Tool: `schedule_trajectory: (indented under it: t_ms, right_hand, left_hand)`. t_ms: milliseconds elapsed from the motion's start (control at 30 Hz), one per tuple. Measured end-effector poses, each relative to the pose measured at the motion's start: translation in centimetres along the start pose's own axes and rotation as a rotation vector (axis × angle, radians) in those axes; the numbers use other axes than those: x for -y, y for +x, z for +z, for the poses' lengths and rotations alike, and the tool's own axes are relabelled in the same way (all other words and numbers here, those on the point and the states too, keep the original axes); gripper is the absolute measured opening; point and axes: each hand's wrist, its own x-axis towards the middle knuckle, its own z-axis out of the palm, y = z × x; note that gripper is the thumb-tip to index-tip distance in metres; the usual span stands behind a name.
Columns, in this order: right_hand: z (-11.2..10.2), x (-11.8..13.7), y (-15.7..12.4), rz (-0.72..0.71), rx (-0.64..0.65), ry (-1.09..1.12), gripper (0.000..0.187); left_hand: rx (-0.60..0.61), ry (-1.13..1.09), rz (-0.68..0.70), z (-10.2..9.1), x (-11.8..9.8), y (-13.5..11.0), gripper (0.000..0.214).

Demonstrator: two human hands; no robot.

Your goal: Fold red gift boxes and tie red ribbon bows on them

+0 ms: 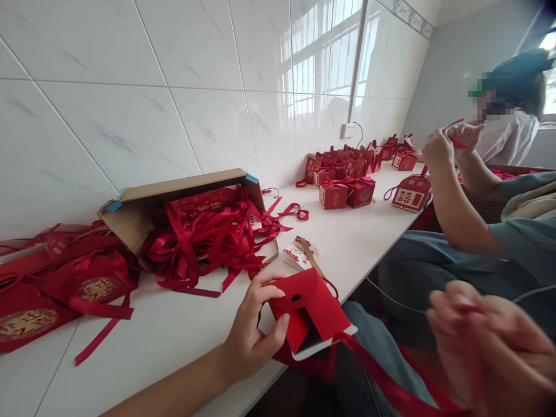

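Note:
My left hand (256, 324) grips a red paper gift box (330, 310) at the table's front edge, thumb on the near side and fingers over the top. The box is tilted, its round-ended flap with a dark hole facing up and a white-edged opening toward me. From its lower right corner a red ribbon (373, 368) runs down and across to the right. My right hand (495, 341), blurred by motion, is closed on the ribbon in a pinch, well apart from the box. Just beyond the box lie small printed white and red cards (297, 253) with a tan strip over them.
A cardboard carton (185, 184) on its side spills red ribbons (204, 240) over the white table (174, 324). Red boxes with gold lettering (99, 289) sit at left. Several finished red boxes (333, 196) stand farther along. At right, a co-worker's hands (441, 147) hold red ribbon.

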Motion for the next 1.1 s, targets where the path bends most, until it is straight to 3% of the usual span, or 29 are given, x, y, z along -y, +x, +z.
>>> schedule_trajectory:
  t_ms: [100,233,400,633,1100]
  right_hand:
    - [4.7,1.9,2.4,0.150,0.067,0.270,0.014]
    - [7.8,2.2,2.4,0.202,0.177,0.224,0.006]
    - [8.5,2.2,1.9,0.324,0.348,0.346,0.019]
    - [9.1,3.0,1.5,0.256,0.305,0.318,0.018]
    - [8.9,3.4,1.3,-0.132,0.200,0.089,0.023]
  left_hand:
    - [-0.014,-0.034,0.006,0.1,-0.5,-0.1,0.031]
    - [0.064,0.108,0.112,-0.1,-1.4,-0.3,0.026]
    - [0.105,0.174,0.258,-0.2,-1.6,-0.5,0.042]
    - [0.048,0.198,0.421,0.4,-1.8,-0.4,0.046]
    - [0.081,0.206,0.442,0.5,-2.3,-0.6,0.046]
